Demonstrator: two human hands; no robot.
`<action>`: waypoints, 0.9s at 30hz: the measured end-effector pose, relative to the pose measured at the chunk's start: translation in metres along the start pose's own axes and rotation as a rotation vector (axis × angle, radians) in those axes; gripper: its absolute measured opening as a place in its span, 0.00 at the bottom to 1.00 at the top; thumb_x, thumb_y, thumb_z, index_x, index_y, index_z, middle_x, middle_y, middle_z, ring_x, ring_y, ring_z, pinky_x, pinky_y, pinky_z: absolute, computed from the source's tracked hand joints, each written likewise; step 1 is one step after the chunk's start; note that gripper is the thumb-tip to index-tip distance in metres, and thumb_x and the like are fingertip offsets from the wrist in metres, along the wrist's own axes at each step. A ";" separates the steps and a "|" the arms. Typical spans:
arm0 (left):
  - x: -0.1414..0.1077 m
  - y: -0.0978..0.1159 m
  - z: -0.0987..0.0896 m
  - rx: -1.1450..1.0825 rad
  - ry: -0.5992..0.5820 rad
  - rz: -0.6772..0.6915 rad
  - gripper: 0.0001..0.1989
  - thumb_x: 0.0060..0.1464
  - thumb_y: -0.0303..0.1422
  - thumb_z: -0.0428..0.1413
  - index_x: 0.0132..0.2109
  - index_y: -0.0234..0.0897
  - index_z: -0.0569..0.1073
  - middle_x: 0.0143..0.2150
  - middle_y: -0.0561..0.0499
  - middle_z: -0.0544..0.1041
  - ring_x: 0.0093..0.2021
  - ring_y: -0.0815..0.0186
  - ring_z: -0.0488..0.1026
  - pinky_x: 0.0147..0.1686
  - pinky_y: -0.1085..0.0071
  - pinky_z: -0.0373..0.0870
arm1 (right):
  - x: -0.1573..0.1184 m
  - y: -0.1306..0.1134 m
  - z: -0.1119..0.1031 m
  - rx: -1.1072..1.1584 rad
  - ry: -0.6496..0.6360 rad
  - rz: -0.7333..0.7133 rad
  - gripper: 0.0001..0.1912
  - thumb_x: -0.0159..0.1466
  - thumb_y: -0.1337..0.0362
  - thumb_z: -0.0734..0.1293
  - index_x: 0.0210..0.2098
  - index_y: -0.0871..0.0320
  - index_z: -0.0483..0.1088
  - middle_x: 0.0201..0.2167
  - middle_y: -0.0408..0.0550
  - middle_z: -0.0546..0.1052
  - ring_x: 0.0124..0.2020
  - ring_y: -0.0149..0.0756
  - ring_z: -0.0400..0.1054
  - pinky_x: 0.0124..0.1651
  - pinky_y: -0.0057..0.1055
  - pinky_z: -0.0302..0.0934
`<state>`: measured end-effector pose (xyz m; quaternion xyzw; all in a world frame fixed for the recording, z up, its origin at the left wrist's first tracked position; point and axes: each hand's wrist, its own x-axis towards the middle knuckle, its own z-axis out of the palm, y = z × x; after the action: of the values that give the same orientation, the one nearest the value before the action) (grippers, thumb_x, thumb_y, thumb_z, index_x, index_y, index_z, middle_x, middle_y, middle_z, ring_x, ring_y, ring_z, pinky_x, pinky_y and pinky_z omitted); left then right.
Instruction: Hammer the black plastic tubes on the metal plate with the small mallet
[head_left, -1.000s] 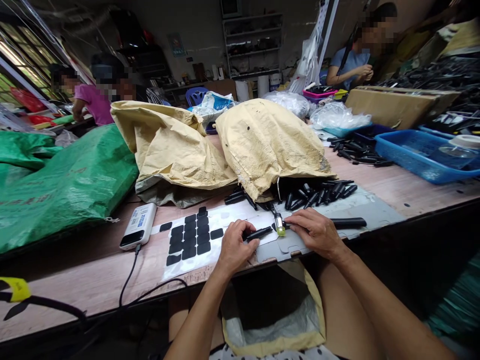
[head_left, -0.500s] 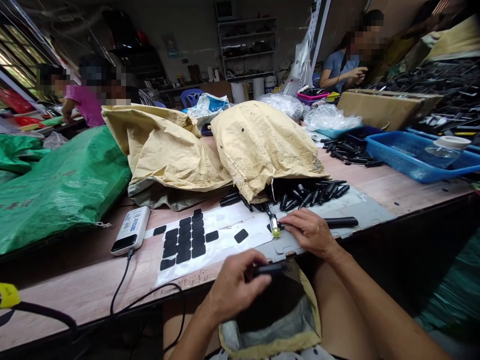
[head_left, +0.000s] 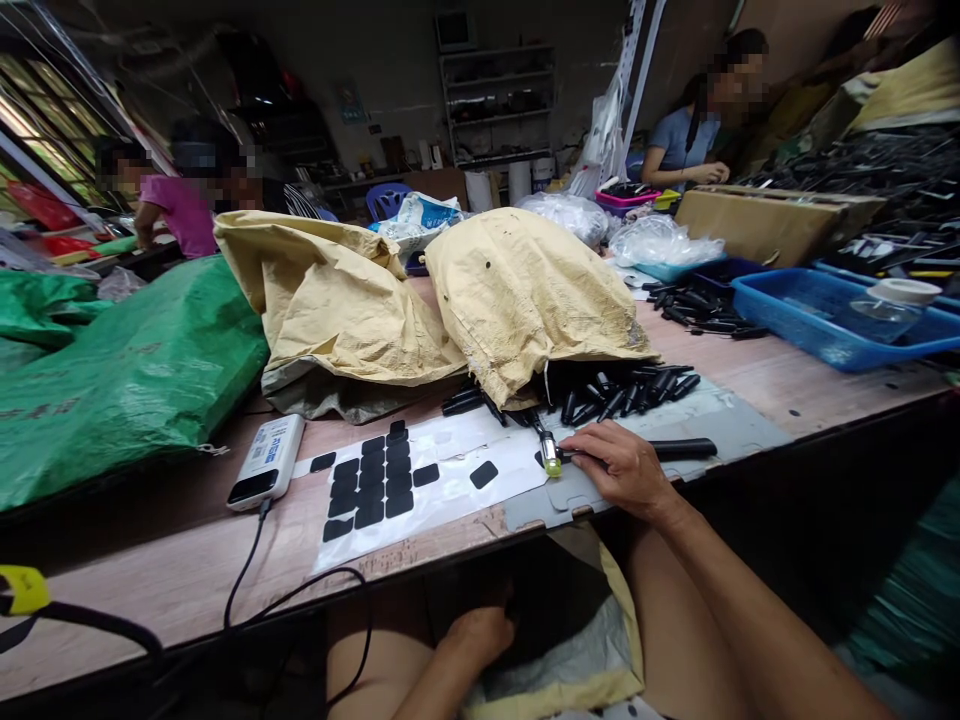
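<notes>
Fingers bent, my right hand rests at the table's front edge, closed on a dark rod-like piece that it largely covers. A thick black cylindrical handle sticks out to its right; I cannot tell whether both are one object. Close to the fingertips lies a small tool with a clear, yellow-green tip. My left hand is down at the mouth of an open sack on my lap, its fingers hidden in shadow. Behind my right hand lie several black cylindrical parts.
A white backing sheet carries several black square stickers. A white power bank trails a cable over the edge. Two beige sacks, a green sack and a blue tray surround the spot. Other people sit across the table.
My left hand has gone down into the lap sack; the black cylindrical piece it held is out of sight. My right hand has stayed in place.
</notes>
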<state>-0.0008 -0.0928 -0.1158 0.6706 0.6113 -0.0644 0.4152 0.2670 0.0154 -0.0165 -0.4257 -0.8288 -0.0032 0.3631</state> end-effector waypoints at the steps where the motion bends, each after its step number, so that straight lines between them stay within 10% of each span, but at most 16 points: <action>1: -0.006 0.004 -0.006 0.030 -0.042 -0.008 0.18 0.53 0.33 0.58 0.51 0.47 0.77 0.50 0.46 0.79 0.54 0.50 0.75 0.52 0.57 0.69 | 0.000 0.000 0.000 -0.002 -0.001 -0.002 0.12 0.66 0.69 0.65 0.45 0.52 0.78 0.40 0.47 0.80 0.39 0.38 0.71 0.43 0.37 0.67; 8: -0.055 0.063 -0.112 -0.132 -0.267 0.492 0.13 0.57 0.44 0.60 0.44 0.44 0.80 0.34 0.53 0.80 0.33 0.63 0.75 0.30 0.72 0.67 | -0.001 -0.001 0.001 -0.005 -0.007 0.009 0.12 0.66 0.69 0.65 0.46 0.52 0.77 0.41 0.46 0.80 0.40 0.38 0.70 0.46 0.38 0.65; 14: 0.007 0.066 -0.203 0.013 0.787 0.353 0.09 0.60 0.37 0.58 0.46 0.40 0.77 0.42 0.49 0.78 0.40 0.59 0.73 0.40 0.66 0.68 | -0.001 -0.001 0.000 0.005 -0.008 0.009 0.12 0.66 0.69 0.65 0.46 0.53 0.77 0.40 0.47 0.80 0.40 0.38 0.70 0.44 0.37 0.66; 17: 0.044 0.058 -0.220 0.175 0.959 0.296 0.08 0.59 0.35 0.60 0.45 0.40 0.77 0.44 0.45 0.76 0.48 0.54 0.70 0.48 0.61 0.67 | 0.000 0.000 0.000 0.016 -0.014 0.005 0.11 0.67 0.69 0.65 0.46 0.53 0.77 0.40 0.47 0.79 0.40 0.38 0.70 0.44 0.37 0.65; 27: 0.063 0.054 -0.213 0.223 0.909 0.181 0.08 0.57 0.37 0.62 0.40 0.41 0.71 0.42 0.48 0.74 0.47 0.55 0.69 0.45 0.63 0.65 | -0.001 0.002 0.002 0.032 -0.007 -0.001 0.11 0.67 0.69 0.66 0.46 0.53 0.76 0.40 0.46 0.79 0.40 0.37 0.69 0.44 0.35 0.64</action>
<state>-0.0281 0.0957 0.0101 0.7219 0.6595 0.2065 0.0351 0.2679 0.0164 -0.0190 -0.4194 -0.8303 0.0114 0.3669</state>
